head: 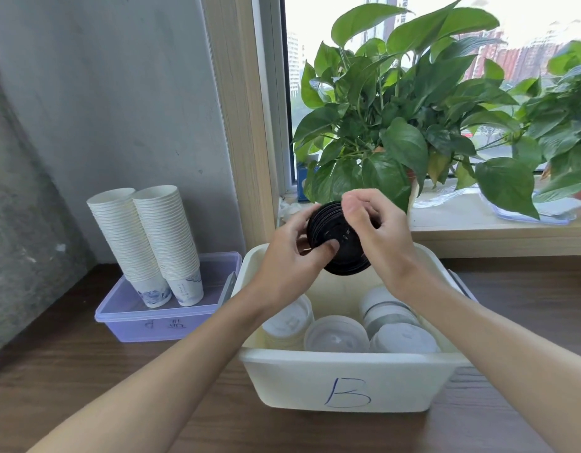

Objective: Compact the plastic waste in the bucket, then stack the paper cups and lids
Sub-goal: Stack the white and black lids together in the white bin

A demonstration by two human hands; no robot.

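A stack of black lids [335,237] is held in the air above a cream bin marked "B" [344,384]. My left hand [289,256] grips the stack from the left, thumb across its face. From the right, my right hand [377,227] curls its fingers over the stack's top edge. Inside the bin lie several stacks of white lids [335,331]. To the left, two tall stacks of upside-down white paper cups [152,240] stand on a purple lidded box [158,322].
A wooden table [86,371] carries the bin and the purple box. A leafy potted plant [397,109] sits on the window sill [495,230] right behind the bin. A grey wall [103,93] closes the left side.
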